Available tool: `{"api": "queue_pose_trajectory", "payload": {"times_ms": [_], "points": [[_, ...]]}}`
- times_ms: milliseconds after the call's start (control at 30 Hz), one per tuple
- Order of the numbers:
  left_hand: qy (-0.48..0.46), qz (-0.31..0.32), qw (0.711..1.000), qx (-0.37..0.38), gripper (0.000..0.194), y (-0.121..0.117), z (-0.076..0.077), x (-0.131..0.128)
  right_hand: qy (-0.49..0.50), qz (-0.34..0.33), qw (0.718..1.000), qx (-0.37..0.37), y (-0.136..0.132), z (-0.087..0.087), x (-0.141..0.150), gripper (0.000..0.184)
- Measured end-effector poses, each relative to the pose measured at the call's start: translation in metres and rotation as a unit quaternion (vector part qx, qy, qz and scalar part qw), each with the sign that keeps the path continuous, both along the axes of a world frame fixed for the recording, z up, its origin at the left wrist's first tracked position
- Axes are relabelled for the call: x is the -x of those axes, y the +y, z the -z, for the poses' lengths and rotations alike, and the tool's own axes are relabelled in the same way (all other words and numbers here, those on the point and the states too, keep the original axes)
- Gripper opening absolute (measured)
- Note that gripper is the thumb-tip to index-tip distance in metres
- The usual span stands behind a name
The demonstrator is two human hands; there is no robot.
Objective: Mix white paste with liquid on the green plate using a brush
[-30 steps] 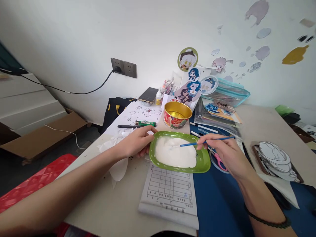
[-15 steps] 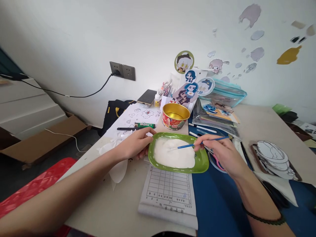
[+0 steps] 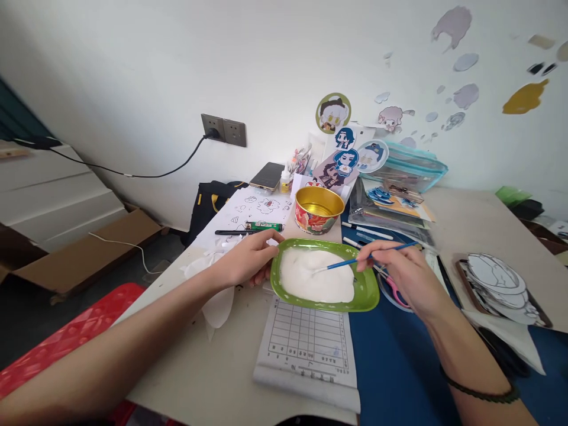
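Note:
A green tray point(image 3: 369, 290) holds a layer of white material point(image 3: 317, 287); whether it is powder or paste I cannot tell. My left hand point(image 3: 251, 257) grips the tray's left rim, thumb on top and the other fingers partly hidden below. Pinched in my right hand point(image 3: 402, 266) is a paintbrush point(image 3: 350, 261) with a blue handle. Its pale bristles touch the white material left of the tray's middle. Beneath the tray's near edge lies a printed form pad point(image 3: 306, 349).
Behind the tray stands a gold-lined paper bowl point(image 3: 318, 214). Pink-handled scissors point(image 3: 394, 291) lie beside a blue mat point(image 3: 390, 361). Crumpled tissue point(image 3: 217, 302) is under my left wrist. Paper cutouts point(image 3: 501, 281) are stacked at the right. A green tube point(image 3: 264, 226) lies behind my left hand.
The whole view has shifted slightly, so things sit a little farther right. The brush tip has moved slightly rightward within the white material. Both hands keep their holds.

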State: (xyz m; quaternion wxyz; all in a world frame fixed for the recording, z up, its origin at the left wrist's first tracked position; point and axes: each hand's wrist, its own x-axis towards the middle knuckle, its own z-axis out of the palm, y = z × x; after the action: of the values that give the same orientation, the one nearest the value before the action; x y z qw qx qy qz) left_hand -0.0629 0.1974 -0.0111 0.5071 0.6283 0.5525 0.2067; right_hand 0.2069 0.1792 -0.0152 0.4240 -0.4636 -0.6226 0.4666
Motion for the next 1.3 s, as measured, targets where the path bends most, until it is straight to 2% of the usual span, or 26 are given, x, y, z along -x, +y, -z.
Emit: {"api": "queue_pose_trajectory", "payload": {"times_ms": [67,200,300,433,533,667,767,833,900,1067,1300], "points": [[-0.002,0.007,1.0,-0.002,0.017,0.001,0.001,0.001,0.002,0.021,1.0,-0.005,0.0,0.0,0.001,0.022],[-0.008,0.01,1.0,-0.003,0.017,0.003,0.003,0.002,-0.006,-0.001,1.0,0.005,0.0,0.0,0.003,0.023],[-0.008,0.01,1.0,-0.002,0.017,0.003,0.003,0.002,-0.012,0.032,0.999,-0.011,-0.001,0.0,0.003,0.022],[-0.006,0.007,1.0,-0.005,0.017,0.002,0.003,0.002,-0.014,0.001,1.0,-0.001,-0.001,0.0,0.003,0.022],[-0.007,0.011,1.0,-0.002,0.018,0.002,0.003,0.002,-0.015,0.032,0.999,-0.016,-0.001,0.001,0.002,0.021],[-0.009,0.01,1.0,-0.004,0.018,0.002,0.004,0.003,-0.012,0.009,1.0,-0.01,-0.001,0.0,0.002,0.023],[-0.008,0.01,1.0,-0.004,0.018,0.002,0.004,0.003,-0.02,0.044,0.998,-0.033,-0.002,-0.002,0.005,0.022],[-0.005,0.009,1.0,-0.003,0.018,0.002,0.004,0.003,-0.029,0.033,0.999,-0.03,-0.003,-0.002,0.006,0.022],[-0.004,0.011,1.0,0.0,0.018,0.002,0.003,0.002,-0.017,0.026,0.999,-0.023,-0.003,-0.003,0.006,0.022],[-0.001,0.013,1.0,0.002,0.018,0.001,-0.001,0.001,0.063,0.107,0.992,-0.036,-0.002,-0.005,-0.002,0.021],[-0.003,0.023,1.0,0.019,0.018,0.0,-0.007,0.001,0.094,0.074,0.991,-0.053,-0.002,-0.003,-0.007,0.024]]}}
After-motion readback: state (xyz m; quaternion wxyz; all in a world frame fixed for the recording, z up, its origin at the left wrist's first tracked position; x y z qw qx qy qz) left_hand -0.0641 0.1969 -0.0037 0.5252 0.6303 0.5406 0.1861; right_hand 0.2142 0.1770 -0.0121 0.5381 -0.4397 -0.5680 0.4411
